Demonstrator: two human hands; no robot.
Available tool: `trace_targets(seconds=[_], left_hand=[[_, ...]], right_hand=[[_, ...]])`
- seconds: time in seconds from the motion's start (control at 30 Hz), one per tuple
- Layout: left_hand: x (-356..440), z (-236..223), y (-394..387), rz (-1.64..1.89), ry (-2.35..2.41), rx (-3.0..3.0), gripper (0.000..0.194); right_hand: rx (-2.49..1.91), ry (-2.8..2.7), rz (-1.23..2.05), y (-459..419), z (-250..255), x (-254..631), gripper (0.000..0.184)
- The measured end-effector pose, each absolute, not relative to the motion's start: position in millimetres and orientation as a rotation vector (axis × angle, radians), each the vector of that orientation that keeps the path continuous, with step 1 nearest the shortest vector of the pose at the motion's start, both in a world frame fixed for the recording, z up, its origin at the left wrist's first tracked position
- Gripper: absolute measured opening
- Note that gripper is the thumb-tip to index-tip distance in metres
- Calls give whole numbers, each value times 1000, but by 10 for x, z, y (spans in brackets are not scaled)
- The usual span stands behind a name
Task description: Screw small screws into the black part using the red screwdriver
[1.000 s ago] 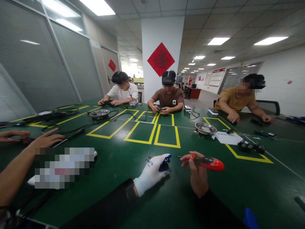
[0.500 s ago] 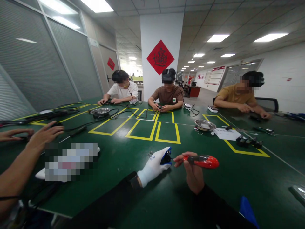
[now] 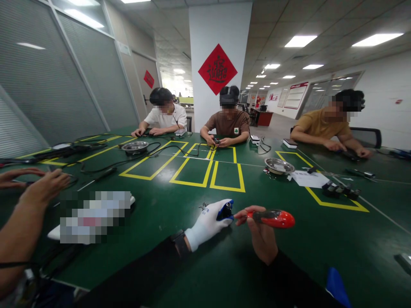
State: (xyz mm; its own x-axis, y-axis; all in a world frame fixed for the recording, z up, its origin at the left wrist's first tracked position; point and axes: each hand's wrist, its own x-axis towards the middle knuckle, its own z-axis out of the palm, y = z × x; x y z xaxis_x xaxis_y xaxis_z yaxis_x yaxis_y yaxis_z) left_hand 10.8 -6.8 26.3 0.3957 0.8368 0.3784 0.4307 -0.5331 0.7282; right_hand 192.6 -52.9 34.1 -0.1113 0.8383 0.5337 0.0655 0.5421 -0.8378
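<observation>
My left hand [image 3: 208, 224] wears a white glove with blue fingertips and pinches a small dark part [image 3: 227, 209] just above the green table [image 3: 180, 256]. My right hand [image 3: 261, 236] is bare and grips a screwdriver with a red and black handle [image 3: 273, 218]. The screwdriver lies level, its tip pointing left and right at the small part. Both forearms are in black sleeves and rest at the near edge of the table.
A neighbour's bare arm and hands [image 3: 35, 194] reach in at the left beside a blurred flat object [image 3: 94, 214]. Three people sit at the far side. Metal bowls [image 3: 278, 165], [image 3: 135, 147], black cables [image 3: 105, 164], a paper sheet [image 3: 310, 179] and yellow tape boxes [image 3: 205, 171] lie on the table.
My right hand brought the screwdriver tip left until it meets the part in my left hand. The neighbour's hand at left drew back a little. The view tilted slightly down.
</observation>
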Motion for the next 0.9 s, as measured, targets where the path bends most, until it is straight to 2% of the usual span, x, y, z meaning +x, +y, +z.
trace_targets(seconds=[0.17, 0.23, 0.33, 0.4, 0.53, 0.67, 0.73, 0.9], left_hand=[[149, 280, -66, 1041, 1137, 2114, 42], [170, 270, -61, 1037, 1176, 2135, 41], [186, 248, -55, 1021, 1213, 2150, 40], [186, 232, -52, 1008, 1217, 2153, 39], [159, 226, -37, 993, 1214, 2164, 41], [114, 276, -20, 950, 1138, 2228, 41], [100, 301, -17, 938, 1121, 2251, 40], [103, 303, -22, 939, 1159, 2246, 40]], right_hand=[[-873, -1600, 609, -543, 497, 1972, 10], [-874, -1606, 527, -545, 578, 1958, 17], [-848, -1527, 806, -517, 612, 1879, 23], [-645, -1399, 938, -489, 577, 1821, 32], [-715, -1299, 1045, -502, 527, 1793, 25], [-724, -1308, 1062, -589, 578, 1840, 35], [-759, -1374, 1016, -610, 597, 1871, 30], [-890, -1449, 907, -569, 586, 1975, 3]])
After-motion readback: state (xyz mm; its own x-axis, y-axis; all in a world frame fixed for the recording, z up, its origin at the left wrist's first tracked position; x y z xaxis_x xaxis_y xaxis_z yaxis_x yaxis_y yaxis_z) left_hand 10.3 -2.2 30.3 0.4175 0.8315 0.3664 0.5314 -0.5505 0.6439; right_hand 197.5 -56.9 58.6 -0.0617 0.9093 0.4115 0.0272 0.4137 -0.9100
